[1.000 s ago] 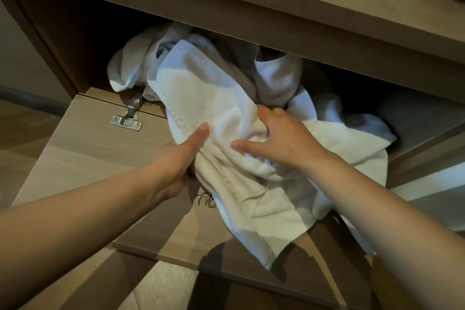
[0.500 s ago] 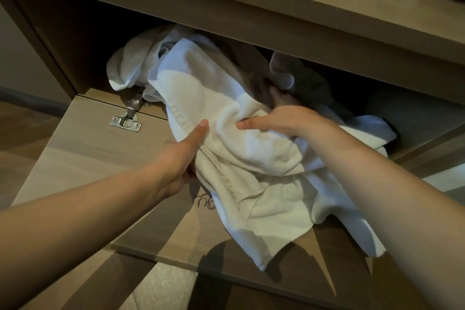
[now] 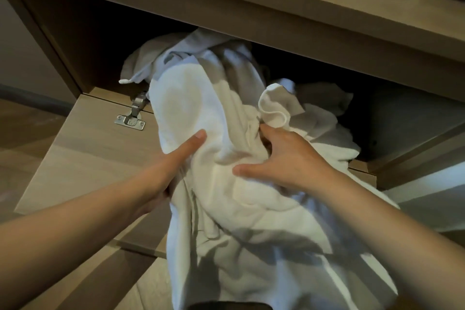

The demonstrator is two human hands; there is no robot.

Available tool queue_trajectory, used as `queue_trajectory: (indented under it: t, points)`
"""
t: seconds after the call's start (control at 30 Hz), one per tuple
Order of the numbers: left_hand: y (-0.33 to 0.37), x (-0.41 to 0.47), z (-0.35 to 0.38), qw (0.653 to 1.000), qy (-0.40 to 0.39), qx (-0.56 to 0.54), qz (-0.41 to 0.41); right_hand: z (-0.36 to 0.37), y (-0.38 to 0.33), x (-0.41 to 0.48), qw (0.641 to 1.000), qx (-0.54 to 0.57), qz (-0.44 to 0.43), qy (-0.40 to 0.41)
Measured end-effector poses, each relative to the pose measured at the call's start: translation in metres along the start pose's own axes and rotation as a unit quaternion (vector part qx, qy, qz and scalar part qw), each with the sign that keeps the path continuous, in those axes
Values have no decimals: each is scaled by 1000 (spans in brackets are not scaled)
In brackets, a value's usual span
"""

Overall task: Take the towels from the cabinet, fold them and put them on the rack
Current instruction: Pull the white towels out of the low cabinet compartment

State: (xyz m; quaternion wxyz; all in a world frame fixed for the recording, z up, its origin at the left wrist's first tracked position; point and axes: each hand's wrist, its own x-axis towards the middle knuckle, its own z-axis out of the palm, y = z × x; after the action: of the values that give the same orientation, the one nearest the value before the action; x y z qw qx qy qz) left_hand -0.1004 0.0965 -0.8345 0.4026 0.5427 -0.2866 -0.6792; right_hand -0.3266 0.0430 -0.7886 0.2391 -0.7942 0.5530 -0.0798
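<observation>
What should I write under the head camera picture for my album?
Left hand and right hand grip a crumpled bundle of white towels spilling from the open cabinet over its folded-down door.

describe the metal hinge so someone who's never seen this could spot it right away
Start at the open wooden cabinet and its door folded down flat in front. On the seam where door meets cabinet floor, just left of the heap of white towels, sits the hinge. It is the only shiny silver metal part among wood and cloth.
</observation>
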Motion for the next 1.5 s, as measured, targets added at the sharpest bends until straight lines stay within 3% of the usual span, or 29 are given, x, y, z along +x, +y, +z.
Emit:
queue_trajectory:
  t: [0.07,0.13,0.2,0.27,0.33,0.4,0.53,0.67,0.87,1.03,1.2,1.37,1.5]
  points:
    - [0,-2,0,1000,3,-2,3,-5,-1,-5,1000,7,6,17]
    - [1,-2,1,1000,-2,-14,8,-10,-3,-5,995,-2,-9,95]
    - [4,-1,5,1000,-21,-15,17,-16,-3,4,983,-85,-41,155]
    - [8,-1,9,999,-35,-11,12,-22,-3,17,988,-128,2,86]
    - [11,-1,13,999,-39,-10,-3,-26,-3,30,991,-74,104,-33]
    - [16,-1,17,999,-47,-19,-19,-25,-1,38,985,-33,138,-94]
    - [26,-1,29,997,-34,-58,-31,-11,-3,39,993,63,85,-51]
    - [38,-13,38,988,-51,-138,-38,-16,-6,32,967,246,59,-37]
    - [48,-44,49,974,-71,-207,-61,-32,-16,16,949,305,18,-75]
    - [58,-66,48,963,-87,-235,-98,-41,-22,1,952,289,28,-98]
    - [67,-55,57,970,-34,-227,-82,-47,-9,20,979,143,111,-90]
    - [62,-29,61,972,-12,-228,-64,-47,4,50,966,168,132,-142]
    - [56,-27,55,973,-18,-218,-74,-35,5,46,973,189,87,-101]
